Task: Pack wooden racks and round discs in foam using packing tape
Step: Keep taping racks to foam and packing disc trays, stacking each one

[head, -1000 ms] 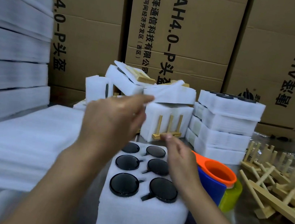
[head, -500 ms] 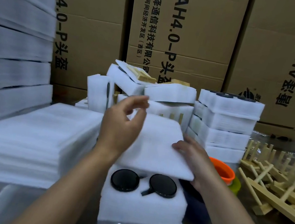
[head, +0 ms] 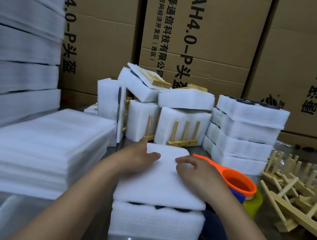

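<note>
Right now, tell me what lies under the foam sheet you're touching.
A thick foam block sits beneath the foam sheet. Dark disc edges show in the gap; the rest is covered.

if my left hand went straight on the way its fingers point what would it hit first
Most likely the right hand: the left hand lies flat on the top foam sheet, fingers aimed across it at the right fingertips, not touching.
</note>
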Tool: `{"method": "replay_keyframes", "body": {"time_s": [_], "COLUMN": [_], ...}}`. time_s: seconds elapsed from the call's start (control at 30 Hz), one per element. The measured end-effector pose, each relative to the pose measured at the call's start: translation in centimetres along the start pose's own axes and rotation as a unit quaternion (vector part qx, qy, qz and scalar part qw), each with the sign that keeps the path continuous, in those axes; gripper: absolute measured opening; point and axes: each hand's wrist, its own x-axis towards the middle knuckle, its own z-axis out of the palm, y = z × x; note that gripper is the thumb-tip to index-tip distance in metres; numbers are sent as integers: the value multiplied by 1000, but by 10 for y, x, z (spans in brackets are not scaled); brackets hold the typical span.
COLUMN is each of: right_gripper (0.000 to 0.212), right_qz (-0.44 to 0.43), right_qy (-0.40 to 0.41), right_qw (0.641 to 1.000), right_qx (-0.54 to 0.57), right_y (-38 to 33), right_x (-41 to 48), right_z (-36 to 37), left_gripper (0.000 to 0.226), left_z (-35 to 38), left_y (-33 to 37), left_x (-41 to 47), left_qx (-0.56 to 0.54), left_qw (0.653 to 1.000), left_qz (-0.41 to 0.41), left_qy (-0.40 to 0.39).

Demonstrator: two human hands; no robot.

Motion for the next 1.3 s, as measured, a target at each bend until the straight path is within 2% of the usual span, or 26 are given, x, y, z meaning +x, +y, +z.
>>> {"method": "replay_keyframes", "body": {"time_s": [0.17,0.53,0.8,0.93,1.03,1.17,1.3], "right_gripper": [32,31,36,40,42,39,51], "right_qz": [-9,-25,-30,-44,-69,-126,-142], "right_qy": [1,-25,-26,-15,-6,-57,-87], "right_qw": [997,995,982,968,966,964,955], "right_qx": [-82,-93,-185,-247,-250,-227,-245], "right_y": [-1,1,-2,-3,-3,-8,-16], "right_x": [-3,-4,-8,-11,-12,-9,-9], "right_z": [1,-3,-4,-3,1,4,6], "left_gripper": [71,69,64,71,78,82,83], "left_z": [1,4,11,17,18,20,21], "left_y": [1,5,6,5,4,2,2], "left_x": [-3,-7,-9,-9,-8,-8,-7], "left_qx": [60,114,171,168,178,194,201], "left_qw": [998,993,984,983,981,979,977], "left_qz": [-2,-11,-24,-50,-52,-45,-48], "left_qy": [-8,-14,-44,-58,-54,-50,-50]}}
